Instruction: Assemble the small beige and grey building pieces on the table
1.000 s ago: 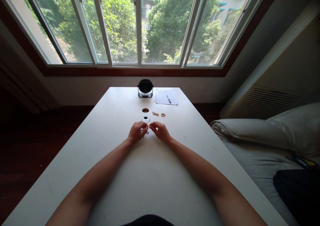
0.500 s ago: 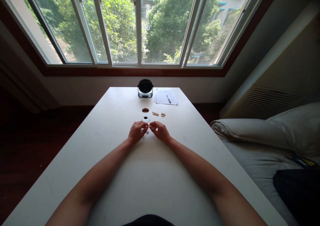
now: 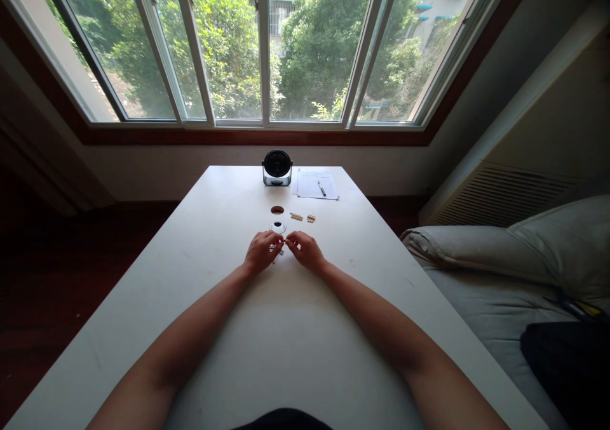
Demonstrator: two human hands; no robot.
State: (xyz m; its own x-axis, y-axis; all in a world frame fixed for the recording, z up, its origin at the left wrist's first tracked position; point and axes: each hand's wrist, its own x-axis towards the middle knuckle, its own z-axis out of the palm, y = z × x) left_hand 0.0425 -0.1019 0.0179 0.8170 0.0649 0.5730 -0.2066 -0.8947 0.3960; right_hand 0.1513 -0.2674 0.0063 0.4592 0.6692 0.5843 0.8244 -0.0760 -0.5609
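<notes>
My left hand (image 3: 262,250) and my right hand (image 3: 304,250) meet fingertip to fingertip over the middle of the white table (image 3: 290,328). Both are closed in a pinch. Whatever lies between the fingertips is too small to make out. Under and beside my left fingers are some small dark and pale pieces (image 3: 281,252), partly hidden by the hand. Just beyond my hands lies a round, pale ring-shaped cover (image 3: 277,227) with a dark centre. Farther right sit two small clusters of tan pieces, a longer one (image 3: 296,216) and a shorter one (image 3: 311,218).
Beyond the cover is a round hole (image 3: 277,210) in the tabletop. A small black fan-like device (image 3: 277,167) stands at the far edge, beside paper sheets (image 3: 314,183) with a pen (image 3: 321,188) on top. A grey sofa (image 3: 500,277) borders the table's right side.
My fingertips have shifted very slightly against each other. The arms and the things on the table stay where they were.
</notes>
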